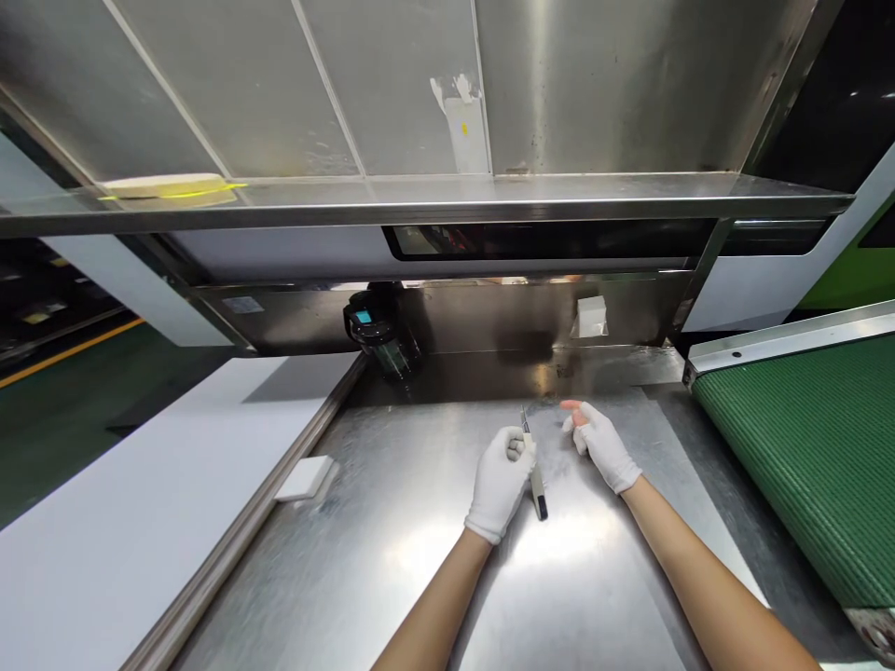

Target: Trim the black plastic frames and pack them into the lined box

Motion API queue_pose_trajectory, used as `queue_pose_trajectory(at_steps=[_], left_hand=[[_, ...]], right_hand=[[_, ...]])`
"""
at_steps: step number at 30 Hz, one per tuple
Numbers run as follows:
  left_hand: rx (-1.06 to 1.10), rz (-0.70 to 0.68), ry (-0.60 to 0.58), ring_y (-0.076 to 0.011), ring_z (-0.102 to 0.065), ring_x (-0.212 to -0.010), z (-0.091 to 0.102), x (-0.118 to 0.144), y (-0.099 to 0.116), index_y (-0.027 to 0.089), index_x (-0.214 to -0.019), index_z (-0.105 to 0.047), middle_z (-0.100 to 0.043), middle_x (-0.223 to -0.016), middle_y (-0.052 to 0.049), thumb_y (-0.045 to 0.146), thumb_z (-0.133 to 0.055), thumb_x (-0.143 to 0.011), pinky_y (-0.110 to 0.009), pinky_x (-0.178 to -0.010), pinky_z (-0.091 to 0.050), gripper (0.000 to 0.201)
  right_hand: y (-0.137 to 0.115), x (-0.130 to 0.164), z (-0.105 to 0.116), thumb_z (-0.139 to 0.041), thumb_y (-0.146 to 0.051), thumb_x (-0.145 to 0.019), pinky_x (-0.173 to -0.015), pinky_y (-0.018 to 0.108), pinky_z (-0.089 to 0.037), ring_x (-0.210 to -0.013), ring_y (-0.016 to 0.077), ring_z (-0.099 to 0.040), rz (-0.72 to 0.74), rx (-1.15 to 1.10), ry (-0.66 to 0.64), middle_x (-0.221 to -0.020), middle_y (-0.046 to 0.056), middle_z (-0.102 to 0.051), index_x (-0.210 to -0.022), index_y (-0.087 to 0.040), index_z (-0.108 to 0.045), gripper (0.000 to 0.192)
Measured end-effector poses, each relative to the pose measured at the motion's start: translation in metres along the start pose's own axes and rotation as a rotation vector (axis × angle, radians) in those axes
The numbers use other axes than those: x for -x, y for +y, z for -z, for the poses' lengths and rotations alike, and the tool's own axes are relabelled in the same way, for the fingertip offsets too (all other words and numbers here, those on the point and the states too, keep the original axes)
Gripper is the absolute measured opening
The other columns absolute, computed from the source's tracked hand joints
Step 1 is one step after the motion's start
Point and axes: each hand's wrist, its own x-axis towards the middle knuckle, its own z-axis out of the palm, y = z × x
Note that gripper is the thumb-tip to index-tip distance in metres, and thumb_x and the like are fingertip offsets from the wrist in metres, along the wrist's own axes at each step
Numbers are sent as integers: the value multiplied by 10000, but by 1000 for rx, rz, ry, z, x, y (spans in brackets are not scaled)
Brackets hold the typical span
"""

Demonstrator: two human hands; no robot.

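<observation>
Left hand [502, 477], white glove, closed in a fist around a knife [535, 471]. Knife looks like a utility cutter: thin blade tip pokes out past the knuckles, pointing away from the person; dark handle end sticks out on the wrist side, just above the steel table [392, 550].

Right hand [596, 440], also white glove but fingertips bare. Holding nothing. Fingers loosely curled, thumb and forefinger extended toward the knife tip, not touching it. Cannot tell if it rests on the table or hovers just above.

Positions relative to the knife:
- Right hand: just beside it, on the right.
- Small white block [305, 478]: well to the left, at the table's left edge, against the metal rail.
- White board [140, 485]: further left, beyond that rail, flat.
- Black cup-like object [374, 335] with a blue label: behind and left, against the back wall of the table.
- Small white box [589, 318]: behind and slightly right, on the back wall.
- Green ribbed conveyor belt [811, 447]: well to the right, past the right hand.
- Steel shelf [433, 200]: above and behind, spans the full width. A pale flat pad [168, 187] with a yellow stripe lies on its left end.
- White paper scrap [465, 126]: stuck on the grey wall panel above the shelf.

Both forearms bare, coming in from bottom of view.
</observation>
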Motion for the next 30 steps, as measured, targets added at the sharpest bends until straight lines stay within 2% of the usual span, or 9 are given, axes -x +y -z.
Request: queue_pose_trajectory(at_steps=[3,5,8,13,23,30], left_hand=[[35,6,-23,-183,-616,-785,0,0,2,234,-1055,-702,-662,-922,3,588,-790,-840,-277,-649,-565,423],[70,11,-51,-181,-621,-766,1,0,3,228,-1061,-705,-672,-906,5,594,-814,-838,-288,-657,-563,442],[133,9,-98,-185,-642,-759,2,-1,4,213,-1062,-715,-702,-886,-1,618,-850,-839,-310,-693,-568,482],[224,-7,-145,-210,-723,-856,2,-4,1,191,-1077,-750,-787,-951,-51,657,-924,-830,-340,-813,-596,556],[272,-11,-157,-243,-764,-911,2,-4,-4,169,-1148,-774,-828,-1022,-103,606,-943,-865,-367,-847,-613,547],[239,10,-139,-214,-685,-796,2,-6,-7,169,-1135,-841,-782,-861,-44,583,-959,-857,-346,-778,-594,513]], right_hand=[[-1,9,-12,-834,-691,-872,-595,290,-373,-610,143,-464,-4,68,-57,-768,-10,-682,-993,-224,-750,490],[-2,15,-19,-827,-640,-872,-650,297,-434,-686,171,-544,-3,94,-87,-808,-14,-690,-1025,-245,-747,431],[-3,22,-27,-825,-625,-864,-711,314,-493,-759,197,-610,-18,122,-150,-853,-22,-700,-1129,-271,-755,448],[-5,25,-28,-811,-640,-867,-744,325,-514,-788,204,-641,-58,161,-244,-887,9,-755,-1000,-243,-739,425],[-7,22,-26,-763,-575,-852,-718,326,-453,-744,184,-557,-70,207,-258,-855,9,-715,-1022,-209,-750,403],[-5,21,-26,-722,-579,-816,-763,343,-457,-775,191,-550,-57,242,-264,-843,0,-683,-957,-219,-719,387]])
